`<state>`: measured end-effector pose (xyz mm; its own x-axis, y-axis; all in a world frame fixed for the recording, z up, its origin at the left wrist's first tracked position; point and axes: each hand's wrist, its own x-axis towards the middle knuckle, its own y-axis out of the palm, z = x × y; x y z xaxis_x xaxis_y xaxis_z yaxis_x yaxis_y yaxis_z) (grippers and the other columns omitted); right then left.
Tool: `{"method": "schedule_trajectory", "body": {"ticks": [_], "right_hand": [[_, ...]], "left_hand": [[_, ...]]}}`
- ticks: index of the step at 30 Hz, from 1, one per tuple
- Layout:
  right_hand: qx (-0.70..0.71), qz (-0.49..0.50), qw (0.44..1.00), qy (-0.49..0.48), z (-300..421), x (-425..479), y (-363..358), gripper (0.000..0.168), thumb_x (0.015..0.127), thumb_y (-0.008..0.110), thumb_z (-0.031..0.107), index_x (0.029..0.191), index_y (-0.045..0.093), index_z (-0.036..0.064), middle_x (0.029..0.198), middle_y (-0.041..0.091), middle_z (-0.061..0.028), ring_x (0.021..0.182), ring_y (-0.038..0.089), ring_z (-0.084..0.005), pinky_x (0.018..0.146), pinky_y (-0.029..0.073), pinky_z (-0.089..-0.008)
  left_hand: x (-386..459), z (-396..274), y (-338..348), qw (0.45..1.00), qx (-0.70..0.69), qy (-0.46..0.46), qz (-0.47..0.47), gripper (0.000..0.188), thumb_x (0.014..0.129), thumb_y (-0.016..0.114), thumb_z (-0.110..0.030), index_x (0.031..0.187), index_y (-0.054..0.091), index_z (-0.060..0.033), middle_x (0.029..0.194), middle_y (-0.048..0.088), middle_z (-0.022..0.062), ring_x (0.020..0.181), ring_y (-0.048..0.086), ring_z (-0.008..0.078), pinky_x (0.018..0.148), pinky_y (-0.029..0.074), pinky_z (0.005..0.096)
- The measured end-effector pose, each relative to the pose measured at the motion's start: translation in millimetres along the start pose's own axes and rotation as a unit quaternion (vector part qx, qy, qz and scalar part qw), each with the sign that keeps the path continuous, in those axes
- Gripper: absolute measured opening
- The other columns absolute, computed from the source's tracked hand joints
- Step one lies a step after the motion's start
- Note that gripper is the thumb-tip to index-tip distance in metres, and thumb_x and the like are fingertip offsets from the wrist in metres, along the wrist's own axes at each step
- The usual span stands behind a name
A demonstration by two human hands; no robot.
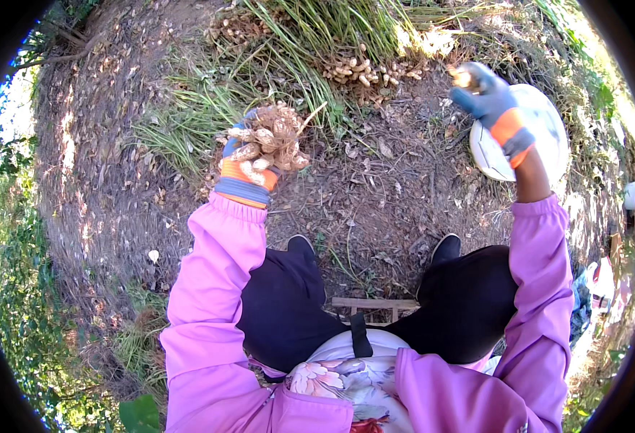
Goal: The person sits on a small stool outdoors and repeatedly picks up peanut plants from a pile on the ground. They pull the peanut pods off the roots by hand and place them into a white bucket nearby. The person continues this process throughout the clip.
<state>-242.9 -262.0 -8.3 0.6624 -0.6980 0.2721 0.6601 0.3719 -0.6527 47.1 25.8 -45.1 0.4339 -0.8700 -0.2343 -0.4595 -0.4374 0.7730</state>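
My left hand [249, 162], in a blue-grey and orange work glove, is closed on a bunch of peanut plants by the root end, with a cluster of peanuts in their shells [274, 138] and fine roots over the glove. The green stems [187, 116] spread on the ground behind it. My right hand [477, 92], gloved alike and blurred, has curled fingers around something pale, perhaps peanuts. It is above the left edge of a round white container [545, 130], whose inside is too bright to make out.
A heap of pulled peanut plants [344, 27] lies ahead, with peanuts [366, 73] at its near edge. My shoes [447, 249] rest on leaf-strewn soil on both sides of a low wooden stool [374, 303]. Cloth or bags [593, 287] lie at the right.
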Motion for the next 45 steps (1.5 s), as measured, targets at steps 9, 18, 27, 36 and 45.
{"method": "schedule_trajectory", "body": {"ticks": [9,18,27,36,45], "right_hand": [[-0.423,-0.215,0.855,0.210,-184.1,-7.1,-165.8,0.072,0.070,0.066,0.053,0.129,0.044,0.019,0.120,0.052,-0.0221,0.111,0.050,-0.0385,0.095,0.040,-0.0421],[0.065,0.107,0.975,-0.185,73.2,-47.9,27.7,0.030,0.083,0.058,0.008,0.111,0.054,0.001,0.092,0.058,-0.0088,0.080,0.056,-0.0133,0.071,0.047,-0.0268],[0.475,0.142,0.869,0.016,126.1,-46.8,122.3,0.049,0.075,0.070,0.019,0.116,0.050,0.001,0.098,0.059,-0.0045,0.087,0.055,-0.0116,0.076,0.047,-0.0289],[0.457,0.104,0.871,0.148,123.2,-37.4,132.8,0.033,0.073,0.071,0.018,0.100,0.058,0.004,0.078,0.062,-0.0030,0.052,0.055,-0.0099,0.040,0.042,-0.0225],[0.490,0.147,0.833,0.209,133.8,-36.4,115.0,0.028,0.075,0.070,0.026,0.090,0.060,0.004,0.062,0.058,-0.0033,0.042,0.051,-0.0103,0.037,0.040,-0.0224]], "left_hand": [[2.3,3.0,36.6,0.984,-0.023,-0.079,0.156,0.039,0.094,0.034,-0.034,0.100,0.057,-0.0031,0.061,0.057,0.0013,0.040,0.046,0.0165,0.052,0.043,0.0423],[1.2,21.2,74.9,0.993,-0.048,-0.018,0.107,0.030,0.090,0.039,-0.029,0.089,0.058,-0.0057,0.074,0.063,0.0086,0.059,0.057,0.0212,0.052,0.047,0.0379],[20.5,40.5,83.1,0.997,-0.052,0.050,-0.036,0.025,0.089,0.050,-0.028,0.089,0.060,-0.0059,0.087,0.064,0.0104,0.076,0.061,0.0266,0.069,0.054,0.0392],[23.9,41.2,87.5,0.994,-0.098,-0.029,0.028,0.032,0.087,0.057,-0.034,0.095,0.061,-0.0036,0.088,0.065,0.0106,0.074,0.062,0.0244,0.062,0.054,0.0372],[26.1,55.4,82.5,0.998,-0.019,0.060,-0.003,0.027,0.087,0.058,-0.029,0.099,0.059,-0.0055,0.091,0.063,0.0090,0.082,0.061,0.0250,0.070,0.052,0.0402]]}}
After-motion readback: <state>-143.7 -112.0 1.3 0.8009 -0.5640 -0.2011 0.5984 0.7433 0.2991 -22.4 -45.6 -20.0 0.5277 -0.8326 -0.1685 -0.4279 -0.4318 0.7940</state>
